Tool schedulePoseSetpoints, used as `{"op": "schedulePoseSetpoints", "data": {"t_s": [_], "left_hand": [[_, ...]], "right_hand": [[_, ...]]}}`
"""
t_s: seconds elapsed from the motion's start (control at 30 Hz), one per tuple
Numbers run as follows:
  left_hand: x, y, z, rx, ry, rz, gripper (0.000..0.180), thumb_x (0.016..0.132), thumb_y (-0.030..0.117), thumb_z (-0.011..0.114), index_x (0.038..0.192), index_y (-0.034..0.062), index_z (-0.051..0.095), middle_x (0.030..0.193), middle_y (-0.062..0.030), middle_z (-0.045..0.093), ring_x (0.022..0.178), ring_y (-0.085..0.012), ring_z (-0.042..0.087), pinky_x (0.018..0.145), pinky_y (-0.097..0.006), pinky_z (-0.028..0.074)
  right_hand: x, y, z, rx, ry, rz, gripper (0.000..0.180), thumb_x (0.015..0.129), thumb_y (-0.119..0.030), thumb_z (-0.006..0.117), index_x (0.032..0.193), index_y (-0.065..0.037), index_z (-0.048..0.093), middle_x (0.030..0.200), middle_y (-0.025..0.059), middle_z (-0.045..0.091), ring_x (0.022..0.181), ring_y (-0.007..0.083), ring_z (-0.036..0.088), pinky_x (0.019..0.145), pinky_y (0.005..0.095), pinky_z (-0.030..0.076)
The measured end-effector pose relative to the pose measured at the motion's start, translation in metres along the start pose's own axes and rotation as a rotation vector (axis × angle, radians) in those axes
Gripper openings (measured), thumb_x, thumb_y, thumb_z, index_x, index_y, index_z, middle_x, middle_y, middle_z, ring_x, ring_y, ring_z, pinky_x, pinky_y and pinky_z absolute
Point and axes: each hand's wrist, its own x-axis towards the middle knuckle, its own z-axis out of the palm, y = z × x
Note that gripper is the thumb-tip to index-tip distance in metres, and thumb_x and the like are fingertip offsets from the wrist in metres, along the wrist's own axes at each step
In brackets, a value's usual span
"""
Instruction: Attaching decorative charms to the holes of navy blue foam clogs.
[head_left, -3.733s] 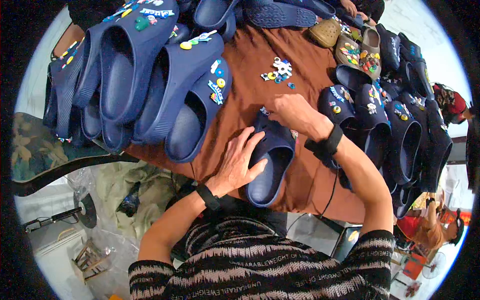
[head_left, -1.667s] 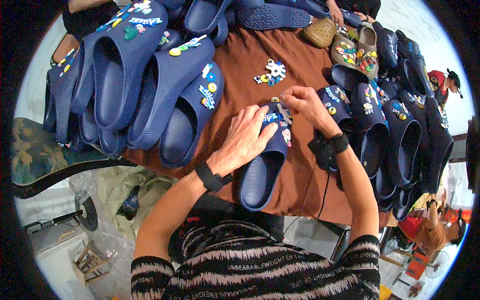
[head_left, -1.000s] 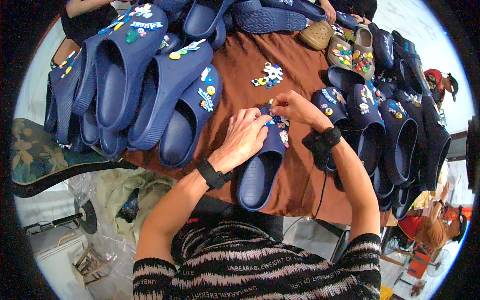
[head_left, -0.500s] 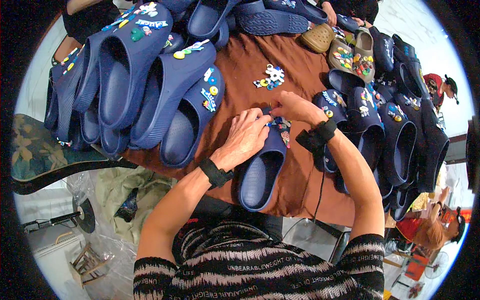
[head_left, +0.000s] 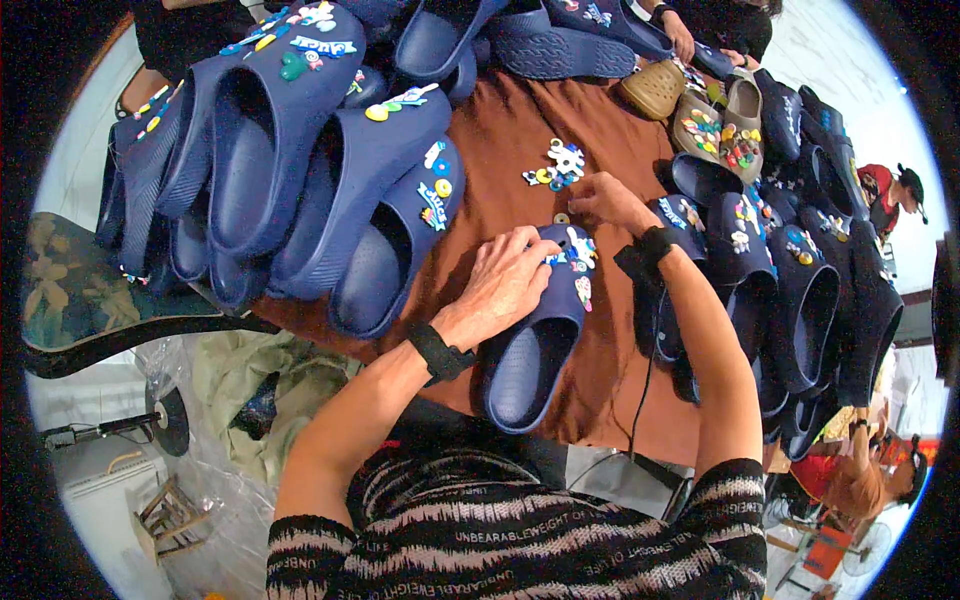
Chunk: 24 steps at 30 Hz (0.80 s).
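A navy blue slide sandal (head_left: 535, 340) lies on the brown cloth (head_left: 505, 140) in front of me, with small colourful charms on its strap. My left hand (head_left: 500, 285) presses down on that strap and holds the sandal. My right hand (head_left: 608, 200) has its fingers pinched together above the toe end, close to a little pile of loose charms (head_left: 556, 165). What sits in those fingers is too small to make out. Both wrists wear black bands.
Stacked navy sandals (head_left: 300, 170) with charms fill the left side, and rows of navy sandals (head_left: 790, 290) line the right. Tan clogs (head_left: 715, 125) with charms lie at the back right. Another person's hand (head_left: 680, 35) reaches in at the top. A camouflage-patterned seat (head_left: 80, 290) stands at left.
My right hand has lifted off the sandal's strap and moved up toward the loose charms. My left hand stays on the strap. The sandal has shifted only slightly.
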Motion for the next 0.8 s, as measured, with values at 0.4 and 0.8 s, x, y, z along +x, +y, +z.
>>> {"op": "schedulePoseSetpoints", "data": {"t_s": [0.4,0.8], "left_hand": [[-0.002,-0.002,0.001,0.012,-0.001,-0.010,0.029,0.096,0.017,0.053,0.124,0.0100,0.057,0.124,-0.0135,0.050,0.116,-0.0359,0.051,0.098,-0.051,0.040],[-0.002,0.001,0.001,-0.010,0.025,-0.009,0.026,0.095,0.015,0.054,0.121,0.0104,0.059,0.122,-0.0137,0.053,0.113,-0.0373,0.053,0.096,-0.051,0.042]], "right_hand": [[0.027,-0.001,0.009,-0.585,0.266,-0.245,0.027,0.086,-0.010,0.067,0.112,-0.005,0.061,0.097,0.0219,0.069,0.095,0.0404,0.067,0.081,0.0476,0.052],[0.019,0.016,0.001,-0.543,0.429,-0.240,0.021,0.088,-0.011,0.064,0.108,-0.006,0.068,0.099,0.0213,0.068,0.096,0.0411,0.066,0.083,0.0471,0.052]]}}
